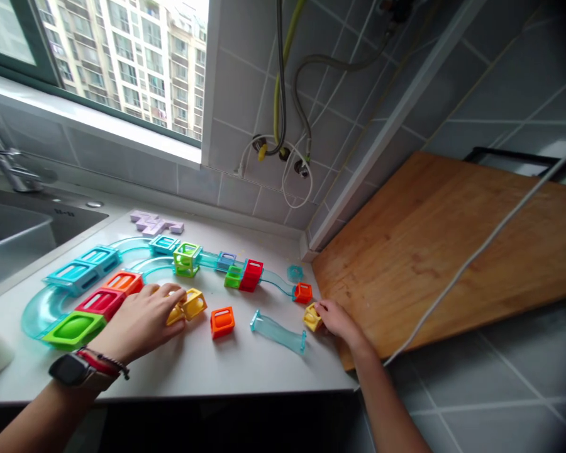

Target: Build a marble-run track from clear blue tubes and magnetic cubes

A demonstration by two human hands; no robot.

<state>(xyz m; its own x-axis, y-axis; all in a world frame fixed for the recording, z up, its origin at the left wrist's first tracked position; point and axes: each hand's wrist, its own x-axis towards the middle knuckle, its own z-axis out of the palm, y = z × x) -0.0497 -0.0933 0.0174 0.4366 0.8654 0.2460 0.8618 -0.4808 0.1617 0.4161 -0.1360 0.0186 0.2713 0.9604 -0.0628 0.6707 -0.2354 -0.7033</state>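
Observation:
My left hand [146, 314] curls its fingers over a yellow cube block, mostly hidden beneath them, beside another yellow cube block [195, 304]. At the right, my right hand [332, 314] pinches a yellow cube block [312, 318] on the counter. Between my hands lie an orange cube block [222, 322] and a loose clear-blue track piece [279, 332]. Behind them runs a joined track with a curved blue piece [44, 313], a green block [75, 329], a red block [251, 275] and a small orange block [303, 292] at its right end.
Lilac pieces [153, 223] lie near the back of the white counter [264, 377]. A sink [9, 233] with a faucet is at the left. A large wooden board [453, 251] leans at the right, a white cable [476, 258] crossing it. Hoses hang on the tiled wall.

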